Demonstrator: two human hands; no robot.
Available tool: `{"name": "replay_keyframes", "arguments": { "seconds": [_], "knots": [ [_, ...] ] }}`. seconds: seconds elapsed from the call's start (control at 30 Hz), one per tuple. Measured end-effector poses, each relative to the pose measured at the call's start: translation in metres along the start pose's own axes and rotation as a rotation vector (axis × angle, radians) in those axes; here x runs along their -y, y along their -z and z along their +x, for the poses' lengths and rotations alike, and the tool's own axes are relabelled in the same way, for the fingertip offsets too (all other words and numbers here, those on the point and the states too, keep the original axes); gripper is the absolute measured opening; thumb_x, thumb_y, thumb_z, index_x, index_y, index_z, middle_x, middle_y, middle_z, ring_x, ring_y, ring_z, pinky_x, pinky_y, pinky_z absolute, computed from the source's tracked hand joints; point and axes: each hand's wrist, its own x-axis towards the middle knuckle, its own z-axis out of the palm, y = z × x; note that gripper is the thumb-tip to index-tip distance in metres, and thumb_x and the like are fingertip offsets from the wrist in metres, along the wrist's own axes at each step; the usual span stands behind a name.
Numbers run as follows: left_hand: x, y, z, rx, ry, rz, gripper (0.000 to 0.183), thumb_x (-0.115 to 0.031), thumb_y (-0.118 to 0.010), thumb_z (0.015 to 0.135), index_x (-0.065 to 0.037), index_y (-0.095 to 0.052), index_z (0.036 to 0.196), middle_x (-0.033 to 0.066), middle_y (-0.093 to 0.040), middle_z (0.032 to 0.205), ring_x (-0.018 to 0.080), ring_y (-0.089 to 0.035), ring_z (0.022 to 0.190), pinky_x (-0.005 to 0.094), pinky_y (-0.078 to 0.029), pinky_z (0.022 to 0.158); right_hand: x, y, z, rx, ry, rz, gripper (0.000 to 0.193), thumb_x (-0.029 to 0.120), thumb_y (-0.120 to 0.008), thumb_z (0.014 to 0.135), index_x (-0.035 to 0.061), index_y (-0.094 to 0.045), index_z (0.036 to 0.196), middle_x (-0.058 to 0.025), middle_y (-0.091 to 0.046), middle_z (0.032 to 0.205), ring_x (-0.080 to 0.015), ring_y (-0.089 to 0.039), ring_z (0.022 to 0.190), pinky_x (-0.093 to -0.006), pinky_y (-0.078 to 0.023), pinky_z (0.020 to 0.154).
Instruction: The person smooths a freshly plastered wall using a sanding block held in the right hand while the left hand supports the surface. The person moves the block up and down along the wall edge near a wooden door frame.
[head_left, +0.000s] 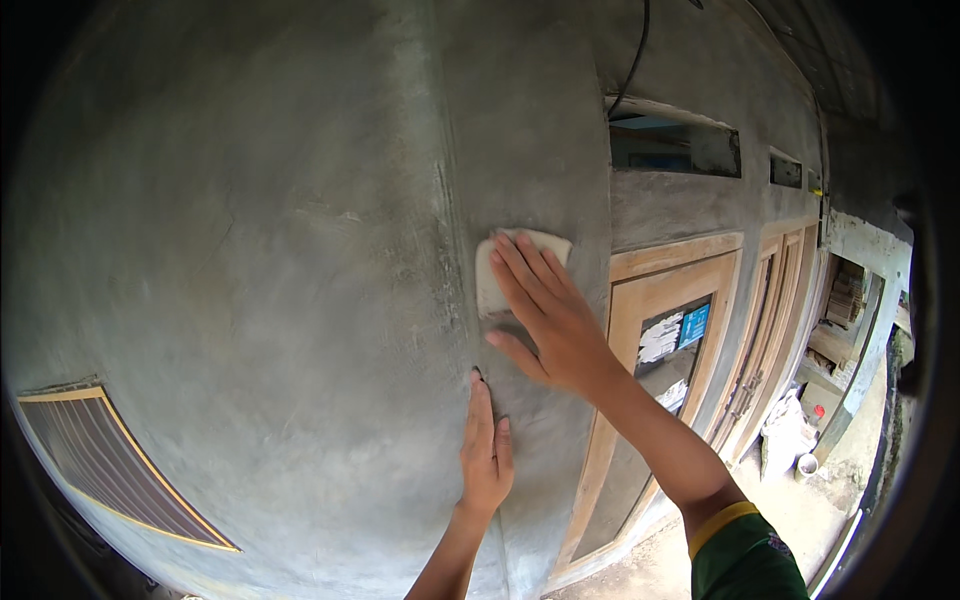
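A cream, roughly square pad (491, 290) lies flat against a grey plastered wall (330, 270); whether it is sponge, cloth or paper, I cannot tell. My right hand (545, 320) presses it there with the fingers laid over its face, while the thumb sits off its lower edge on the plaster. Lower and to the left, my left hand (485, 460) rests against the wall, fingers stretched upward and thumb apart. By its fingertips is a small dark spot that I cannot make out. A rough vertical ridge (445, 210) runs up the wall just left of the pad.
To the right stand a wooden-framed glass panel (625, 290), wooden doors (765, 330) and a narrow vent opening (675, 145) above. A black cable (635, 65) hangs near the top. A slatted window (120, 465) is at lower left. White sacks (787, 435) and a cup (806, 465) sit on the ground.
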Motion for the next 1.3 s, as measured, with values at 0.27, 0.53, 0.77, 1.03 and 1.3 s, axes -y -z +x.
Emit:
{"name": "replay_keyframes", "arguments": {
  "seconds": [0.27,0.53,0.77,1.03,1.3],
  "knots": [
    [0.005,0.006,-0.019,0.036,-0.001,-0.078,0.069,0.006,-0.053,0.108,0.004,-0.029,0.172,0.0295,-0.029,0.178,0.0467,-0.036,0.162,0.0502,-0.034,0.132,0.009,-0.032,-0.023,-0.066,-0.023,0.014,0.086,0.037,-0.070,0.105,-0.0037,-0.033,0.171,-0.0219,-0.034,0.179,-0.0417,-0.030,0.166,-0.0577,-0.027,0.133],
    [0.011,0.015,-0.042,0.126,0.033,-0.129,0.072,0.009,-0.053,0.105,0.004,-0.029,0.172,0.0289,-0.029,0.178,0.0468,-0.033,0.163,0.0497,-0.032,0.133,0.046,-0.035,-0.012,-0.111,-0.096,0.013,0.094,0.046,-0.072,0.103,-0.0043,-0.032,0.171,-0.0259,-0.030,0.179,-0.0465,-0.026,0.167,-0.0613,-0.027,0.132],
    [0.010,0.018,-0.067,0.159,0.060,-0.167,0.070,0.002,-0.053,0.109,0.003,-0.024,0.174,0.0278,-0.025,0.180,0.0441,-0.031,0.165,0.0446,-0.033,0.132,0.031,-0.048,-0.016,-0.111,-0.199,-0.050,0.098,0.042,-0.075,0.102,-0.0058,-0.026,0.173,-0.0296,-0.025,0.180,-0.0510,-0.024,0.166,-0.0655,-0.024,0.131],
    [0.007,0.025,-0.081,0.180,0.074,-0.190,0.075,0.010,-0.055,0.103,0.005,-0.027,0.172,0.0313,-0.028,0.177,0.0457,-0.030,0.164,0.0479,-0.032,0.133,0.053,-0.023,0.000,-0.245,-0.128,0.041,0.094,0.036,-0.071,0.106,-0.0046,-0.021,0.174,-0.0304,-0.022,0.180,-0.0517,-0.021,0.167,-0.0630,-0.020,0.133],
    [0.011,0.033,-0.092,0.235,0.105,-0.247,0.080,0.011,-0.058,0.101,0.004,-0.024,0.173,0.0286,-0.026,0.179,0.0414,-0.027,0.166,0.0462,-0.030,0.135,0.017,-0.054,-0.028,-0.141,-0.182,-0.016,0.083,0.032,-0.062,0.112,-0.0011,-0.020,0.176,-0.0278,-0.022,0.181,-0.0491,-0.018,0.168,-0.0597,-0.019,0.135]
  ]
}}
